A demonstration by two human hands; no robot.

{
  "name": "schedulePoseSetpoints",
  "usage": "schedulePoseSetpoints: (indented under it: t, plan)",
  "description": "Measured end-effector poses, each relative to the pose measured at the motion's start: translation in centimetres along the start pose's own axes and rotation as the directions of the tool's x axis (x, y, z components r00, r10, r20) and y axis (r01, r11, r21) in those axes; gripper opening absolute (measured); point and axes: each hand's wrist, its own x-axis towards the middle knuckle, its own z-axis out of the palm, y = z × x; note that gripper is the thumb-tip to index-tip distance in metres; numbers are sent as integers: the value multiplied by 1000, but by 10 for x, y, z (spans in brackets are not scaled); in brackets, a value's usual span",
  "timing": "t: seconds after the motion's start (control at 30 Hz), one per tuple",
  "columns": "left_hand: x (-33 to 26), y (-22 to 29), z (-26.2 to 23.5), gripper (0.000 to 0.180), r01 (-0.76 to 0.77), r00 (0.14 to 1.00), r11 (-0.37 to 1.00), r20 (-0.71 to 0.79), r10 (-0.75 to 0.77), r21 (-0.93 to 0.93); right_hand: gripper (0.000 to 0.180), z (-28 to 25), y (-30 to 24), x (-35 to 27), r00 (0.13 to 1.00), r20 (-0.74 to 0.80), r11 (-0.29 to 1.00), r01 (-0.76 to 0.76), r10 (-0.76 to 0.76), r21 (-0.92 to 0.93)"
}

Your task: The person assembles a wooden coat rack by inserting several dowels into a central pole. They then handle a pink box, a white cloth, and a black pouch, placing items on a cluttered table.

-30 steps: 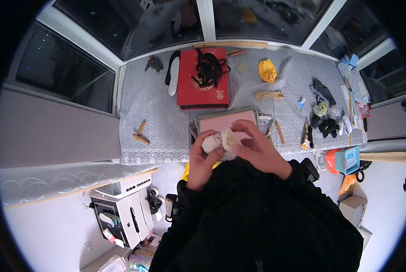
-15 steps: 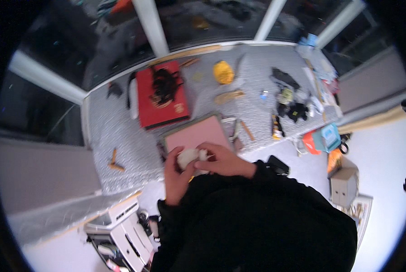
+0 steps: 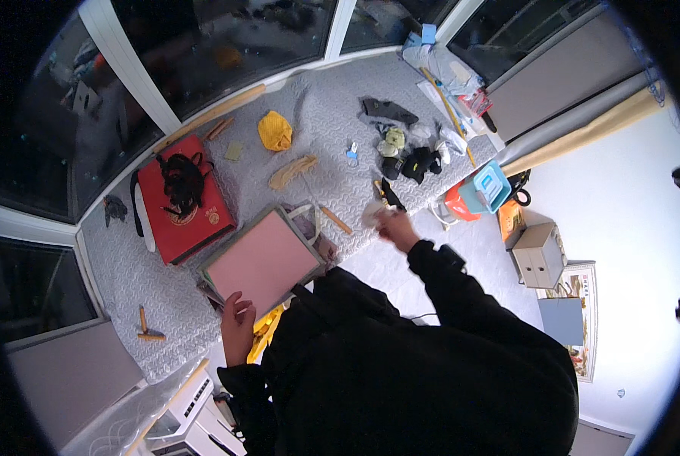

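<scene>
The person's dark-sleeved torso fills the lower centre of the frame. The left hand [image 3: 237, 328], at lower left of centre, rests with loosely curled fingers on the near edge of a flat pink rectangular board with a grey frame [image 3: 264, 260]; the fingertips touch the board's lower corner, and no full grasp is visible. Just right of this hand, a yellow object [image 3: 262, 337] shows partly from under the sleeve; its kind cannot be told.

The right hand [image 3: 395, 228], right of centre, is extended over the near edge of the grey quilted table cover [image 3: 324, 114]. Its fingers are closed around a small pale rounded object [image 3: 373, 213], held just above the cover's edge. The object's material cannot be told.

Between the board and the right hand lies a short tan wooden stick [image 3: 334, 220]. Left of the board sits a red rectangular box [image 3: 190, 216] with a black tangled strap bundle [image 3: 179, 178] on top. Further up the frame, at centre, lie a tan elongated wooden piece [image 3: 292, 172] and a yellow knitted lump [image 3: 276, 131]. At upper right of the cover lies a cluster of dark and pale-green small items [image 3: 404, 152]. At right, off the cover, stand a light-blue square container [image 3: 488, 185] and an orange-red container [image 3: 457, 208], touching each other. Two small tan sticks [image 3: 147, 327] lie at the cover's lower-left end.
</scene>
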Motion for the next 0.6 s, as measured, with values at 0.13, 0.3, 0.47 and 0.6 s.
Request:
schedulePoseSetpoints:
  t: [0.13, 0.3, 0.47, 0.6]
  plan:
    - [0, -23, 21, 43, 107, 992, 994, 69, -107, -3, 57, -62, -1, 47, 997, -71, 929, -6, 35, 369]
    - [-3, -35, 53, 36, 256, 927, 936, 213, -308, 242, 33, -39, 35, 87, 990, -26, 988, -139, 138, -67]
    - [-8, -50, 62, 33, 268, 925, 922, 193, -327, 278, 34, 79, 73, 52, 973, 209, 917, 166, -94, -363]
    - [-19, -73, 70, 32, 293, 940, 921, 98, -326, 256, 50, 141, 54, 39, 880, 428, 874, 362, -205, -324]
